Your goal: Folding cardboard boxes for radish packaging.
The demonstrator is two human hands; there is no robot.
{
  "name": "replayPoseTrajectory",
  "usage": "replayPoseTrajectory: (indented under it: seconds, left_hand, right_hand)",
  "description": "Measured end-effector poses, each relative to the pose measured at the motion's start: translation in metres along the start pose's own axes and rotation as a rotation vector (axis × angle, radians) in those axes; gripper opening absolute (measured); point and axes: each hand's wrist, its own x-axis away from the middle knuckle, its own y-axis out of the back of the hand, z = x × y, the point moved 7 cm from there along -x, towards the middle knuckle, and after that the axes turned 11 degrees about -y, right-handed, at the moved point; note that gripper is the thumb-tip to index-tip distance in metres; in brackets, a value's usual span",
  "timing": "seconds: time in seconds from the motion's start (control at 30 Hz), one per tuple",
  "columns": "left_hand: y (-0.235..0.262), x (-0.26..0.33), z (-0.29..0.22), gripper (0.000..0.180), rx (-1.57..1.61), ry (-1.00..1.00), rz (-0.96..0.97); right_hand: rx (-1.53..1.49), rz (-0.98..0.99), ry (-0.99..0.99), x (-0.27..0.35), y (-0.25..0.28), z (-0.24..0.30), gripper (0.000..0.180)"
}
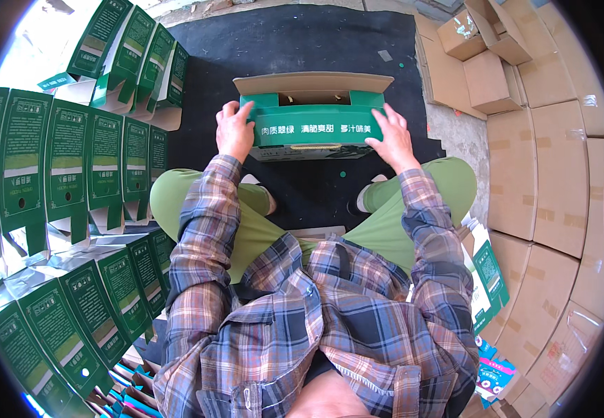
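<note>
A green cardboard carton [312, 120] with white lettering is before me, above or on the black mat; whether it touches the mat I cannot tell. Its brown inner flap [312, 84] stands up along the far side, and a slot-like gap shows the inside. My left hand [235, 130] is closed on the carton's left end, the thumb side at its upper corner. At the opposite end, my right hand [393, 139] grips the carton, its thumb along the front face and its fingers around the corner.
Rows of similar green cartons [65, 160] stand along my left side. Large brown boxes [511, 167] are stacked on the right, with smaller open boxes [486, 42] at the far right. A black mat [281, 42] covers the floor. Flat printed cardboard [486, 285] lies by my right knee.
</note>
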Motion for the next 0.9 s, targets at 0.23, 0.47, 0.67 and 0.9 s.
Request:
replayPoseTrajectory:
  seconds: [0.23, 0.47, 0.67, 0.9]
  left_hand:
    - [-0.004, 0.006, -0.048, 0.073, -0.052, -0.296, 0.200]
    - [-0.005, 0.011, -0.055, 0.072, -0.162, -0.358, 0.224]
    - [-0.001, 0.010, -0.054, 0.066, -0.139, -0.360, 0.249]
    - [0.023, 0.022, -0.057, 0.076, -0.232, -0.347, 0.259]
  right_hand:
    - [0.184, 0.058, 0.141, 0.013, 0.006, 0.029, 0.082]
    - [0.180, 0.002, 0.166, 0.011, 0.006, 0.038, 0.068]
    - [0.149, 0.018, 0.172, 0.015, 0.010, 0.042, 0.063]
    - [0.211, 0.118, 0.202, 0.029, 0.011, 0.057, 0.072]
